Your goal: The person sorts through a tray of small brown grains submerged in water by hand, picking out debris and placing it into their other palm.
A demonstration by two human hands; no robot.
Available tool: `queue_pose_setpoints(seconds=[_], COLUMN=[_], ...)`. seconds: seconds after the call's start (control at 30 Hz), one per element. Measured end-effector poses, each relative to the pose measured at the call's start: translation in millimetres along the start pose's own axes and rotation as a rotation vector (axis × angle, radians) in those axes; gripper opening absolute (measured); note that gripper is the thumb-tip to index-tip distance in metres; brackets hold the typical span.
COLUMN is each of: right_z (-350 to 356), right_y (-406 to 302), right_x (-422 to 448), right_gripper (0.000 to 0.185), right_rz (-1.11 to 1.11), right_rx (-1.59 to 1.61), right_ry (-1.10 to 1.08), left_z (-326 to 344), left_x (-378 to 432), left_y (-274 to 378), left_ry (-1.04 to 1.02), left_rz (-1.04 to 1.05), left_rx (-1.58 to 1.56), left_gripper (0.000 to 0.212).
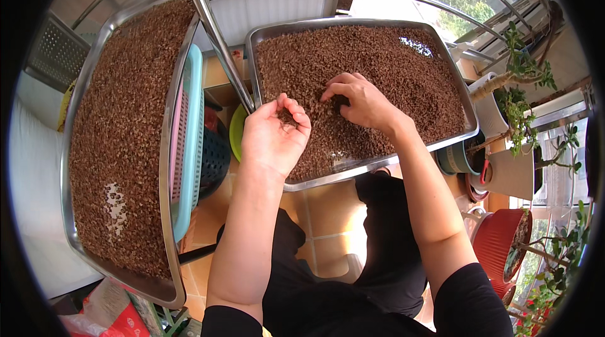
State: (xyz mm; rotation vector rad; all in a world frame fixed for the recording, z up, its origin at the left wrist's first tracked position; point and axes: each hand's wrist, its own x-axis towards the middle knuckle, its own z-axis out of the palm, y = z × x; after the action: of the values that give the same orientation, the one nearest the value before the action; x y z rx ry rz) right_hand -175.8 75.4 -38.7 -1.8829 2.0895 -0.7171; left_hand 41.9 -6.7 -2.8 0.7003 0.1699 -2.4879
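A metal tray (378,163) before me holds a layer of small brown dried pieces (401,77), perhaps seeds or husks. My left hand (276,138) is palm up over the tray's left edge, its fingers curled around a small clump of thin brown bits (286,118). To its right, my right hand (361,100) reaches down into the brown pieces with bent fingers; whether anything is between its fingertips is hidden. At the left stands a second metal tray (165,171), filled with similar brown pieces (127,114).
A shiny metal pole (217,34) runs down between the trays. Turquoise and pink plastic baskets (191,148) stand beside the left tray, near a lime-green basin (236,131). Potted plants, one in a red pot (498,242), line the right side. Orange tiles (326,209) cover the floor.
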Motion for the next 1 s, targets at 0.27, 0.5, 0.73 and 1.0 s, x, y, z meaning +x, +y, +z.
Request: queue_pose_setpoints(seconds=[0.27, 0.5, 0.73, 1.0], right_z=[-69.7, -74.7, -37.0, 7.4], right_y=[50.9, 17.2, 32.6, 32.7], right_x=[-74.7, -60.8, -13.6, 26.0], right_gripper=[0.034, 0.01, 0.021, 0.027], right_rz=[0.292, 0.326, 0.201, 0.283], right_rx=[-0.497, -0.21, -0.153, -0.382], right_ry=[0.229, 0.364, 0.466, 0.337], left_z=[16.5, 8.4, 9.2, 9.4], left_x=[-11.5, -0.6, 1.9, -3.0], left_y=[3.8, 8.4, 2.2, 2.3], left_ry=[-0.027, -0.062, -0.078, -0.054], left_rz=[-0.003, -0.013, -0.065, -0.045], left_rx=[-0.039, -0.024, -0.034, 0.01], left_gripper=[0.016, 0.022, 0.027, 0.025])
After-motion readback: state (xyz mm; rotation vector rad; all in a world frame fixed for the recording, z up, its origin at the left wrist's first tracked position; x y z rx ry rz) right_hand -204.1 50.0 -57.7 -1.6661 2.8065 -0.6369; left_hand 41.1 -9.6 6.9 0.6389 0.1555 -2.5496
